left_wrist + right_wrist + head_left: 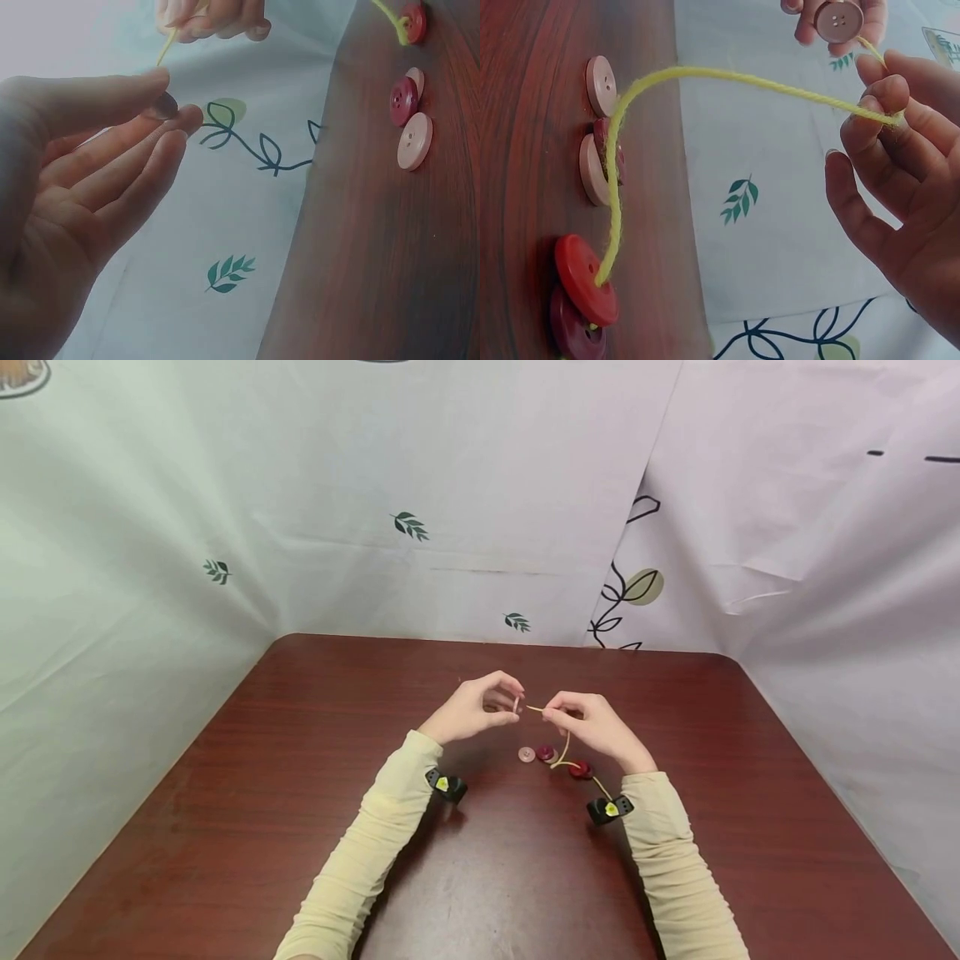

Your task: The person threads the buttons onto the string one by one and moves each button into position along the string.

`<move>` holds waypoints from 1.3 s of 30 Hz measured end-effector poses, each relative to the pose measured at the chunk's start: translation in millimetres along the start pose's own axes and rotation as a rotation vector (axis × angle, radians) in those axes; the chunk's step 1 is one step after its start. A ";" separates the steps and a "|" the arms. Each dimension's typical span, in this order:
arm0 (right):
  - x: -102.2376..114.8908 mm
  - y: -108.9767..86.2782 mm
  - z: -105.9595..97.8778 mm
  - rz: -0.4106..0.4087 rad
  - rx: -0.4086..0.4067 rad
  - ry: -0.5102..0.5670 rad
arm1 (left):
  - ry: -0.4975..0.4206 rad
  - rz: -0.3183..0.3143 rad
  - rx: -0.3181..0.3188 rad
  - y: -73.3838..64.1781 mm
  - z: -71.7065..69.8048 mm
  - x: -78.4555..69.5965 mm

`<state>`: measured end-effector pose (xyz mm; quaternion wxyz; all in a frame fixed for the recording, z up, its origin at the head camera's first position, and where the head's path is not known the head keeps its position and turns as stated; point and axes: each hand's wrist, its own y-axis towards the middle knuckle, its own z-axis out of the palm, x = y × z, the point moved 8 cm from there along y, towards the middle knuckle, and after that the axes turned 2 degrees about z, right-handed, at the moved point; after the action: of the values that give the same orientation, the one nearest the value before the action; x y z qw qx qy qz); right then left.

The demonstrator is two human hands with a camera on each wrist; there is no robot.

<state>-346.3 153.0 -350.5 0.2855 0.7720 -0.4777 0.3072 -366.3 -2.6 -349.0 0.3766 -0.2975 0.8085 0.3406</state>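
My left hand (474, 708) pinches a pink four-hole button (839, 22) by its edge, between thumb and fingertips. Facing it from the right, my right hand (598, 727) pinches a yellow string (705, 73) near one end, and a short tip sticks out toward the button. In the head view a small gap shows between tip and button. From the right hand the string drops to the table, where it runs through a red button (583, 274) and a dark red button (568, 330) lying against it.
Beside the string on the table (480, 877) lie a loose pink button (415, 141), a loose maroon button (403, 102) and another pink button (592, 174) partly under the maroon one. A printed cloth (465, 460) hangs behind the table. Each wrist wears a small black camera.
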 end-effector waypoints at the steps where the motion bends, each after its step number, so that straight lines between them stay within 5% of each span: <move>1: -3.8 1.8 1.3 -0.003 0.001 0.004 | -0.007 0.001 -0.006 -0.2 -0.2 0.1; 12: 3.1 2.2 9.0 -0.061 0.026 0.028 | -0.010 0.029 -0.035 -1.8 -1.0 -1.5; 32: 3.6 3.4 12.5 -0.029 0.033 0.014 | -0.002 0.023 0.001 -1.5 3.8 -3.9; 39: 30.7 -6.2 6.7 -0.039 0.044 0.002 | -0.005 0.024 0.024 1.3 7.8 -2.8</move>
<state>-328.4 133.2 -332.9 0.2749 0.7869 -0.4555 0.3126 -362.6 4.8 -350.1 0.3780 -0.2825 0.8151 0.3361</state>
